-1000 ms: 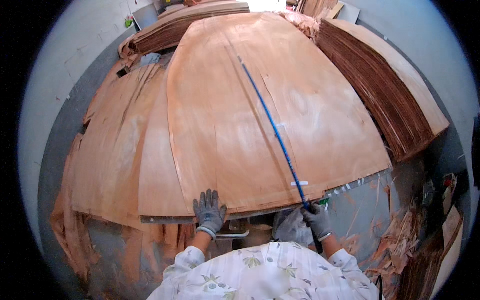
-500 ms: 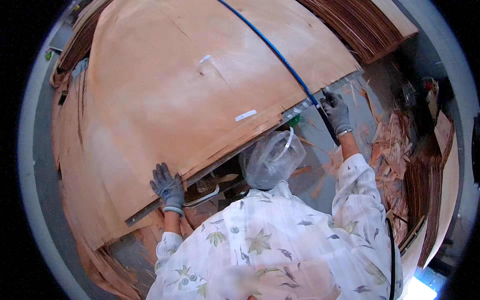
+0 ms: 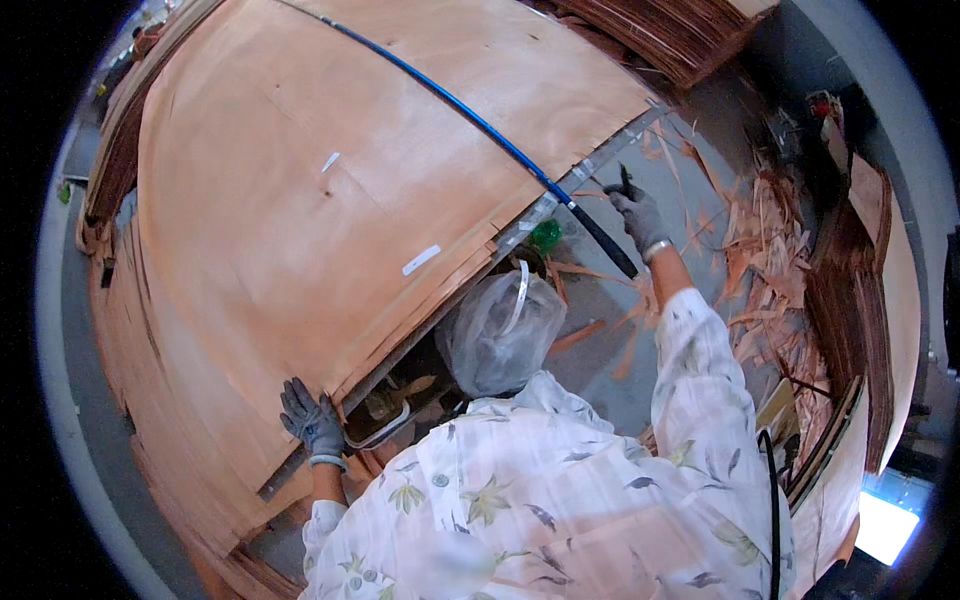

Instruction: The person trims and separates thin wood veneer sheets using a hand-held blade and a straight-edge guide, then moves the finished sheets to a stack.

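A broad sheet of thin tan wood veneer (image 3: 240, 240) covers the low table, with layered edges along its near side. My left hand (image 3: 313, 420), in a grey glove, presses on the sheet's near left corner with fingers spread. My right hand (image 3: 640, 218), also gloved, is off the sheet's right edge, its fingers closed round a small dark tool (image 3: 626, 180) whose exact kind I cannot make out. Across the sheet lies a long blue pole (image 3: 470, 115). Its black handle (image 3: 603, 240) sticks out past the edge, beside my right hand and apart from it.
A clear plastic bag (image 3: 500, 330) bulges between me and the table edge, with a green object (image 3: 545, 236) behind it. Torn veneer scraps (image 3: 765, 250) litter the floor at right. Veneer stacks stand at far right (image 3: 850, 320) and at the back (image 3: 660, 35).
My right hand has drawn off the sheet's edge and away from the pole's handle, with the dark tool in it. My left hand stays on the corner. The whole view has shifted.
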The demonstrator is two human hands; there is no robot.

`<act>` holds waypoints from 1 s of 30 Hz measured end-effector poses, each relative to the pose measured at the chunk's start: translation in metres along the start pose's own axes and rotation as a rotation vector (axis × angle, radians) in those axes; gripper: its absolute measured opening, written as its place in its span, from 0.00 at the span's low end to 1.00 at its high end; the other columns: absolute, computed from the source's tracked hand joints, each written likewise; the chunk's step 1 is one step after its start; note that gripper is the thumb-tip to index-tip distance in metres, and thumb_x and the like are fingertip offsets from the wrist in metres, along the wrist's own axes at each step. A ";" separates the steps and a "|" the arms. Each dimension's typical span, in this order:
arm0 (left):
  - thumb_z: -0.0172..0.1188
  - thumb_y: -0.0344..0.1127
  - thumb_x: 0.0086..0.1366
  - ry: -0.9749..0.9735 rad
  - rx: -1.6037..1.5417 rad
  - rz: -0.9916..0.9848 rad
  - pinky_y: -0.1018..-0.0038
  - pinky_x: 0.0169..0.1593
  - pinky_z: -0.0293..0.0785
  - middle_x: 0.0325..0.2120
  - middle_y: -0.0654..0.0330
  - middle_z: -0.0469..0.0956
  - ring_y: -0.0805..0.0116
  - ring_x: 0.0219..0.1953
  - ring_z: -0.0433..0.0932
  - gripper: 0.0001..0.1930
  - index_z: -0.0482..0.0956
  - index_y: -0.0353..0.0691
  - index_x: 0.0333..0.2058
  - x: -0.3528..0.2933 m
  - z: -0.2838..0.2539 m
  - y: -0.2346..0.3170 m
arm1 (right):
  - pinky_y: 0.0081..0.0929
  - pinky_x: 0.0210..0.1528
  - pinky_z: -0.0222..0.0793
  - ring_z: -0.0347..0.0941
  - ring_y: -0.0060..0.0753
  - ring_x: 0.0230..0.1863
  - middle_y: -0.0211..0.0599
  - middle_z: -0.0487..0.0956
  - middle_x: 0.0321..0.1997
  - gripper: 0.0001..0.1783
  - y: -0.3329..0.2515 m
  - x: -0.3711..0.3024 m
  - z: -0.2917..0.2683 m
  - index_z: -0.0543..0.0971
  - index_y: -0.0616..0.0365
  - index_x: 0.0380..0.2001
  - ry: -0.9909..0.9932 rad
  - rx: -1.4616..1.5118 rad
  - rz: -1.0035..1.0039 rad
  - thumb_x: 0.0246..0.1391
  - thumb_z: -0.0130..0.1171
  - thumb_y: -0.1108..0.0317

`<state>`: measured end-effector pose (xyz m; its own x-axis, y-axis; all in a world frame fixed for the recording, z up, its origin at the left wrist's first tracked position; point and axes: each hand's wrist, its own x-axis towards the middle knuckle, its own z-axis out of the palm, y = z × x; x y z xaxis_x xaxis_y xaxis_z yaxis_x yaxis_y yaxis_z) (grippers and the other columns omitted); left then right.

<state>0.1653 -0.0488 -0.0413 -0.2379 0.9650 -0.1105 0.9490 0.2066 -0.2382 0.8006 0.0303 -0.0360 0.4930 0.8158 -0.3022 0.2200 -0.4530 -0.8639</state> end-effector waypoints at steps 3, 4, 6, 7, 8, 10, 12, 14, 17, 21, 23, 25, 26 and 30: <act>0.45 0.50 0.64 -0.071 -0.002 -0.023 0.52 0.64 0.37 0.66 0.57 0.44 0.57 0.67 0.42 0.34 0.45 0.47 0.65 0.003 -0.010 0.004 | 0.26 0.25 0.65 0.68 0.26 0.28 0.30 0.73 0.24 0.18 -0.011 0.019 0.026 0.78 0.58 0.41 0.019 0.180 0.096 0.51 0.56 0.58; 0.45 0.50 0.64 -0.085 0.005 -0.017 0.52 0.64 0.37 0.66 0.57 0.43 0.57 0.67 0.42 0.34 0.45 0.47 0.65 0.004 -0.012 0.005 | 0.26 0.25 0.65 0.68 0.27 0.28 0.33 0.73 0.24 0.18 -0.011 0.025 0.027 0.78 0.58 0.41 0.084 0.019 0.024 0.51 0.56 0.58; 0.44 0.50 0.65 -0.122 0.027 -0.009 0.51 0.64 0.36 0.66 0.56 0.42 0.57 0.67 0.41 0.34 0.44 0.47 0.65 0.011 -0.011 0.009 | 0.27 0.26 0.65 0.69 0.28 0.27 0.38 0.73 0.25 0.19 -0.004 0.032 0.031 0.77 0.60 0.42 0.203 -0.307 -0.114 0.51 0.55 0.58; 0.43 0.49 0.65 -0.118 0.016 0.018 0.51 0.64 0.35 0.66 0.55 0.42 0.56 0.67 0.41 0.34 0.44 0.45 0.65 0.010 -0.008 0.010 | 0.28 0.32 0.68 0.72 0.33 0.30 0.46 0.74 0.32 0.20 -0.005 0.021 0.035 0.76 0.61 0.43 0.274 -0.322 -0.387 0.51 0.56 0.58; 0.43 0.49 0.65 -0.098 0.015 0.037 0.51 0.64 0.35 0.66 0.55 0.42 0.56 0.67 0.41 0.34 0.44 0.45 0.65 0.008 -0.007 0.009 | 0.29 0.34 0.68 0.73 0.34 0.33 0.47 0.75 0.35 0.21 -0.005 0.008 0.036 0.76 0.61 0.44 0.183 -0.266 -0.397 0.51 0.56 0.57; 0.43 0.49 0.65 -0.046 0.000 0.047 0.51 0.64 0.35 0.66 0.55 0.41 0.56 0.67 0.41 0.34 0.44 0.44 0.65 -0.004 -0.004 0.001 | 0.30 0.40 0.69 0.74 0.36 0.38 0.49 0.75 0.42 0.22 -0.043 -0.048 0.047 0.75 0.60 0.45 -0.014 -0.149 -0.442 0.51 0.56 0.56; 0.42 0.51 0.65 -0.039 0.014 0.055 0.51 0.64 0.36 0.66 0.55 0.42 0.56 0.68 0.41 0.34 0.44 0.44 0.65 -0.003 -0.003 0.003 | 0.29 0.45 0.67 0.73 0.37 0.43 0.49 0.75 0.45 0.24 -0.020 -0.084 0.059 0.75 0.58 0.47 -0.324 0.162 -0.327 0.52 0.57 0.55; 0.42 0.52 0.65 -0.104 0.030 0.005 0.50 0.64 0.36 0.66 0.55 0.42 0.56 0.67 0.41 0.35 0.44 0.44 0.65 -0.012 0.004 -0.008 | 0.28 0.50 0.66 0.71 0.35 0.48 0.47 0.73 0.51 0.25 -0.036 -0.126 0.077 0.71 0.55 0.53 -0.555 -0.348 -0.167 0.52 0.57 0.58; 0.42 0.53 0.64 -0.150 0.034 -0.069 0.49 0.64 0.36 0.66 0.55 0.44 0.55 0.67 0.42 0.35 0.46 0.45 0.65 0.002 0.004 -0.025 | 0.32 0.55 0.63 0.69 0.43 0.51 0.45 0.72 0.50 0.25 -0.001 -0.142 0.123 0.67 0.63 0.53 -0.667 -0.039 -0.281 0.54 0.55 0.64; 0.45 0.50 0.62 -0.020 -0.105 0.083 0.48 0.63 0.39 0.63 0.52 0.52 0.53 0.65 0.48 0.32 0.56 0.41 0.61 0.006 -0.030 0.006 | 0.37 0.56 0.61 0.66 0.47 0.53 0.47 0.72 0.47 0.24 0.046 -0.134 0.139 0.71 0.62 0.49 -0.464 0.189 -0.380 0.45 0.57 0.75; 0.49 0.47 0.60 -0.003 -0.094 0.130 0.50 0.62 0.46 0.60 0.50 0.58 0.51 0.63 0.55 0.30 0.61 0.40 0.59 0.008 -0.079 0.019 | 0.38 0.55 0.61 0.67 0.46 0.51 0.46 0.74 0.45 0.21 0.041 -0.137 0.137 0.75 0.61 0.43 -0.490 0.165 -0.415 0.40 0.56 0.78; 0.53 0.41 0.58 0.163 -0.365 0.248 0.56 0.56 0.58 0.51 0.48 0.67 0.51 0.54 0.65 0.23 0.68 0.39 0.52 -0.003 -0.087 0.026 | 0.38 0.52 0.62 0.69 0.45 0.47 0.44 0.76 0.41 0.18 0.019 -0.142 0.130 0.78 0.59 0.37 -0.591 0.040 -0.511 0.38 0.55 0.80; 0.54 0.39 0.58 0.259 -0.492 0.319 0.59 0.53 0.64 0.47 0.47 0.72 0.51 0.50 0.70 0.20 0.71 0.38 0.48 -0.006 -0.087 0.033 | 0.37 0.50 0.63 0.70 0.45 0.45 0.43 0.76 0.39 0.17 0.006 -0.146 0.129 0.79 0.58 0.36 -0.624 -0.033 -0.587 0.38 0.55 0.80; 0.58 0.34 0.58 -0.152 -1.148 0.735 0.66 0.50 0.68 0.43 0.45 0.74 0.55 0.44 0.74 0.18 0.72 0.34 0.47 -0.029 -0.110 0.114 | 0.28 0.35 0.68 0.73 0.41 0.30 0.40 0.77 0.30 0.14 -0.103 -0.185 0.125 0.80 0.56 0.32 -0.628 -0.229 -0.862 0.38 0.54 0.80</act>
<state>0.3029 -0.0360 0.0409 0.4400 0.8978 0.0156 0.4845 -0.2520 0.8377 0.5816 -0.0294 0.0588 -0.4053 0.8999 0.1609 0.4696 0.3559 -0.8080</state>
